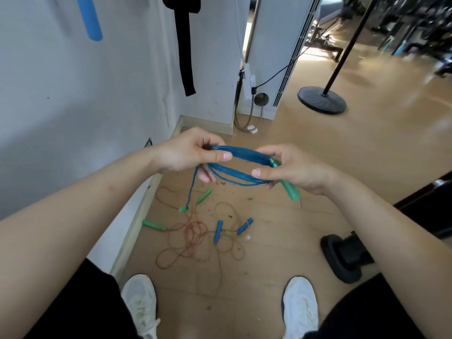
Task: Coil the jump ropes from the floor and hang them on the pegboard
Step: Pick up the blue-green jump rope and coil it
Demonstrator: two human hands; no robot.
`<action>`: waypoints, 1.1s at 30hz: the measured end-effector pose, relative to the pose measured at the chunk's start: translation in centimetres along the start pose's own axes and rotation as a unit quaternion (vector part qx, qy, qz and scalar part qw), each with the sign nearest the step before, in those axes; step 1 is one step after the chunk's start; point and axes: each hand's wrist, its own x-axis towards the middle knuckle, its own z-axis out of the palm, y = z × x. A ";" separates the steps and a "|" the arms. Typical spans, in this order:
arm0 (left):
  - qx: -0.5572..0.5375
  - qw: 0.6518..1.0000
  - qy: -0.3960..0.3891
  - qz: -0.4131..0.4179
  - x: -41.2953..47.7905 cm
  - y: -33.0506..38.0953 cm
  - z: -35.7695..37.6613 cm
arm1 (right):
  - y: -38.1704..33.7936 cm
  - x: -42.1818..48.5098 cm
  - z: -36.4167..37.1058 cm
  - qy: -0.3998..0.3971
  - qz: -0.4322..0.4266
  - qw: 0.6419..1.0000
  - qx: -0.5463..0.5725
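Your left hand and right hand both grip blue jump rope coil, long axis spanning hand to hand above floor; uncoiled tail drops beneath left hand, nearer arm for last loop.

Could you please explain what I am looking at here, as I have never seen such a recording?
No machine here: a camera worn on a person's head looks forward and down, so the bare arms are the wearer's own. The left hand and the right hand grip a blue plastic jump rope gathered into loops; one green handle sticks out below the right hand, and a loose end hangs toward the wooden floor. There lie a tangled red rope and a thin yellowish rope with blue handles. The white shoes are the wearer's.
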 end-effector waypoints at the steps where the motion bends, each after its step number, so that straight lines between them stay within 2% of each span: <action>1: -0.007 1.000 0.009 0.004 -0.1 0.0 0.1 | 0.2 0.0 0.5 -0.003 0.006 1.000 -0.027; 8: 0.010 0.997 0.071 0.034 0.4 0.4 1.0 | 1.2 0.6 2.4 0.028 0.049 0.975 -0.214; 10: 0.011 0.997 0.075 0.034 0.4 0.7 1.2 | 1.2 0.7 2.4 0.024 0.064 0.970 -0.235; 17: 0.002 0.996 0.093 0.016 0.5 0.4 0.5 | 1.2 0.2 2.0 0.058 0.035 0.994 -0.080; 20: 0.015 0.996 0.091 0.009 0.4 0.3 0.5 | 1.6 -0.1 1.9 0.048 0.060 0.997 -0.002; 26: 0.086 0.985 0.148 0.002 0.1 -0.7 -0.8 | 1.9 -0.4 1.2 0.068 0.107 0.990 0.056; 30: 0.039 0.987 0.155 0.022 -0.4 0.3 -0.7 | 2.6 -0.1 0.9 0.119 0.137 0.980 0.080; 33: -0.018 0.986 0.164 0.037 -0.6 0.7 0.4 | 2.8 0.1 1.0 0.140 0.130 0.981 0.022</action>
